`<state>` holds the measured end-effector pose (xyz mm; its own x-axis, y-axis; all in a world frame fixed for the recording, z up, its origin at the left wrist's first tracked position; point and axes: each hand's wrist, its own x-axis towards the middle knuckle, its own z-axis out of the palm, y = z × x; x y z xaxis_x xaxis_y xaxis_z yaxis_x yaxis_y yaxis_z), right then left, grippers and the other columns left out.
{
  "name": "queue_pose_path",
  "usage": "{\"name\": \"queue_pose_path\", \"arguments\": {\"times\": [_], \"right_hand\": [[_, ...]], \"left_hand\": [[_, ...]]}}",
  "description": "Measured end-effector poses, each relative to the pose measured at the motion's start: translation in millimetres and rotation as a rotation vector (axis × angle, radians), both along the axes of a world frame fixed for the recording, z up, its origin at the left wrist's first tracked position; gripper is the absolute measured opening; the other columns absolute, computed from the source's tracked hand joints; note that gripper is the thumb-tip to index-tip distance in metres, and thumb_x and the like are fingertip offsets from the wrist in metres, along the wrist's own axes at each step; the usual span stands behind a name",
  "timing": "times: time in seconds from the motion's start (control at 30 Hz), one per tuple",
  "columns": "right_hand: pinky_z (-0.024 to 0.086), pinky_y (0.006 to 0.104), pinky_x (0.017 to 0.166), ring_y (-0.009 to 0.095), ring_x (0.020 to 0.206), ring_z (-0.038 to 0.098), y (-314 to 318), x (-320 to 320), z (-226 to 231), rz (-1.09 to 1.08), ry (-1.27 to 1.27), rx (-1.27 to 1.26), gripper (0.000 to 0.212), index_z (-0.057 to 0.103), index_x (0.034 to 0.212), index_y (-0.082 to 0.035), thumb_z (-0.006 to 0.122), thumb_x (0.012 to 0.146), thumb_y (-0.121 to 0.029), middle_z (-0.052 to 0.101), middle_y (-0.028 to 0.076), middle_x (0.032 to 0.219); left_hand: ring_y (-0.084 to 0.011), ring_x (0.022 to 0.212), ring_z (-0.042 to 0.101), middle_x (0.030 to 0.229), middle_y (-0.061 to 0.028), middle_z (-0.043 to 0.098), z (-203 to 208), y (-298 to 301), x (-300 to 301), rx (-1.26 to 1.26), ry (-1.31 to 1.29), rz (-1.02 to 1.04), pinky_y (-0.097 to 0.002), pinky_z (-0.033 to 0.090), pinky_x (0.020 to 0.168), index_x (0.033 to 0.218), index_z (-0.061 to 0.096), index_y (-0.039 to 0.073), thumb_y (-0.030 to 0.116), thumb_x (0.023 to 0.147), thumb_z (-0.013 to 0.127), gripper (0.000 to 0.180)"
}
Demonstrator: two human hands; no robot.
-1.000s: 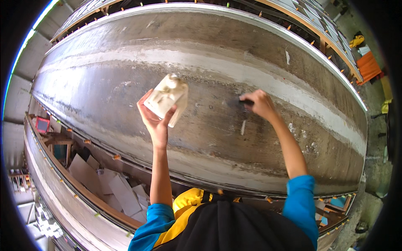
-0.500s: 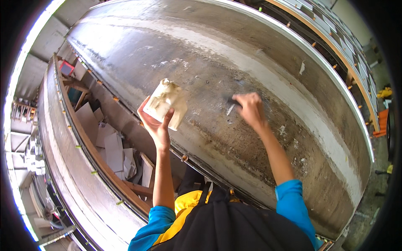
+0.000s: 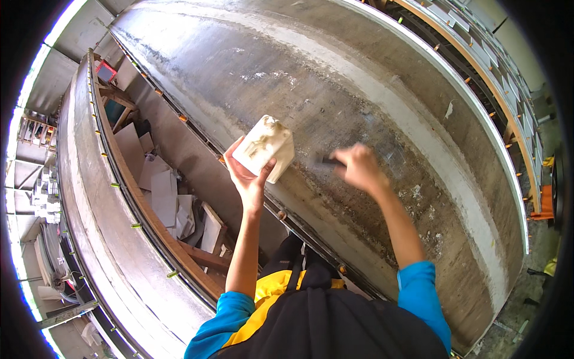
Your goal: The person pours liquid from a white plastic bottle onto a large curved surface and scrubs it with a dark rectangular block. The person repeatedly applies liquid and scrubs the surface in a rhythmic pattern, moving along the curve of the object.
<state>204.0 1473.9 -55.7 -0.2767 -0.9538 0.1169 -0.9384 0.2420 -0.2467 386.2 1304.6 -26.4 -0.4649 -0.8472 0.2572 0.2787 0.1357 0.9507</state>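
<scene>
Cream-white and roughly rectangular, a block or slab of plaster-like material [image 3: 272,157] is held up in my left hand [image 3: 247,182]. Its near edge rests between my thumb and fingers, and its top shows a lumpy yellowish mass. To the right, my right hand [image 3: 362,167] is closed around a small dark tool [image 3: 326,160] that points left toward the block. Motion blurs the tool, so its kind cannot be made out; a gap separates it from the block. Both hands are above a long table [image 3: 335,227] with a worn, stained brown-grey surface.
On the left stands a second long table [image 3: 113,239] with a pale curved top. White board offcuts [image 3: 164,200] lie in the gap between the tables, with wooden beams [image 3: 206,257] beside them. A rack of pale tiles or panels [image 3: 478,42] lines the far right.
My view has shifted, and the block with my left hand appears farther right in the picture. My right hand sits slightly lower, its tool now more smeared by motion.
</scene>
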Motion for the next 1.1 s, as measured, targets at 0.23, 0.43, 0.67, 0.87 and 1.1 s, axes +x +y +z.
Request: {"name": "queue_pose_path", "arguments": {"times": [0.23, 0.43, 0.67, 0.87, 1.1], "right_hand": [[0.050, 0.0360, 0.070, 0.021, 0.070, 0.063, -14, -24, -21, -0.209, 0.090, -0.219, 0.027, 0.064, 0.093, -0.010, 0.068, 0.069, 0.000, 0.067, 0.008, 0.079], [0.048, 0.0342, 0.075, 0.022, 0.077, 0.062, 55, 38, -7, -0.056, -0.104, -0.216, 0.034, 0.067, 0.088, -0.012, 0.072, 0.057, -0.001, 0.068, 0.005, 0.084], [0.052, 0.0364, 0.072, 0.026, 0.077, 0.066, 17, -95, 29, -0.626, -0.253, 0.160, 0.041, 0.061, 0.110, -0.007, 0.071, 0.072, -0.018, 0.067, 0.017, 0.091], [0.050, 0.0389, 0.071, 0.022, 0.072, 0.065, 26, -92, -21, -0.613, 0.294, 0.000, 0.015, 0.064, 0.095, -0.008, 0.060, 0.083, -0.016, 0.068, 0.012, 0.082], [0.047, 0.0367, 0.076, 0.021, 0.071, 0.064, 109, 32, -21, -0.114, 0.000, -0.260, 0.015, 0.065, 0.088, -0.008, 0.061, 0.074, -0.003, 0.067, 0.011, 0.080]], "left_hand": [[-0.0205, 0.110, 0.047, 0.115, -0.0103, 0.045, -4, -14, -3, 0.021, 0.023, -0.074, -0.0353, 0.037, 0.097, 0.122, 0.036, 0.002, 0.012, 0.064, 0.082, 0.075], [-0.0210, 0.109, 0.047, 0.114, -0.0106, 0.047, -6, -18, -13, 0.055, 0.068, -0.071, -0.0354, 0.037, 0.097, 0.123, 0.035, 0.003, 0.011, 0.062, 0.082, 0.077], [-0.0205, 0.110, 0.046, 0.114, -0.0106, 0.046, 1, -10, -21, 0.060, 0.019, -0.098, -0.0350, 0.036, 0.098, 0.123, 0.034, 0.002, 0.011, 0.064, 0.081, 0.075], [-0.0205, 0.110, 0.046, 0.115, -0.0116, 0.045, -3, 6, -21, 0.024, 0.031, -0.050, -0.0350, 0.036, 0.097, 0.122, 0.035, 0.001, 0.013, 0.064, 0.082, 0.076], [-0.0222, 0.111, 0.045, 0.116, -0.0123, 0.045, -6, 28, -18, -0.037, -0.022, 0.046, -0.0366, 0.034, 0.099, 0.124, 0.036, 0.002, 0.013, 0.063, 0.082, 0.077]]}}
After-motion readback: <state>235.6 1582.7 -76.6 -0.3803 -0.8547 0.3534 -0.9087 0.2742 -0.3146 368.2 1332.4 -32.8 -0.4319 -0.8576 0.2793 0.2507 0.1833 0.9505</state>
